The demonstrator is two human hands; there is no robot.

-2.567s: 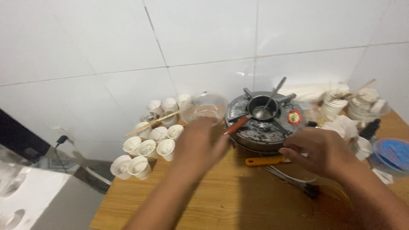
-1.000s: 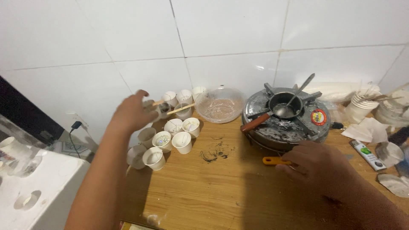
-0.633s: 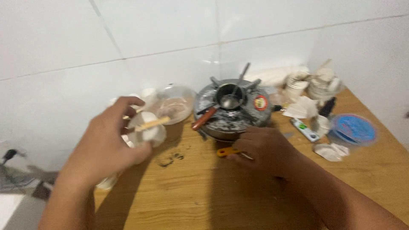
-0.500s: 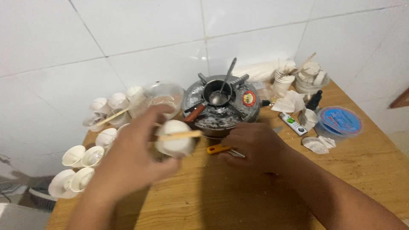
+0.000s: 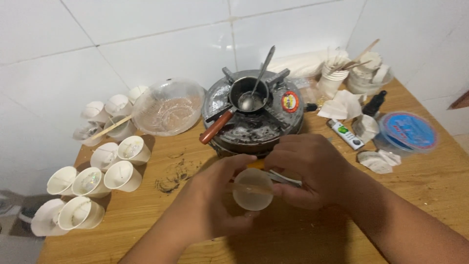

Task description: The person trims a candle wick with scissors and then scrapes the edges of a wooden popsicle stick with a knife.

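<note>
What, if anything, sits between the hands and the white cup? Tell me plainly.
Nothing visible. The left hand already cups the small white cup from its side, and the right hand touches its rim where a thin wooden stick lies across it. The stove stands behind, apart.

Two bare forearms came into the view from the near edge, one from the near left and one from the near right. No sleeves were visible on them. The left hand (image 5: 215,205) and the right hand (image 5: 310,168) wore no gloves, and no ring, watch or bracelet was seen on the fingers or wrists. The nails were short and plain. The right forearm looked thicker because it was closer to the camera.
</note>
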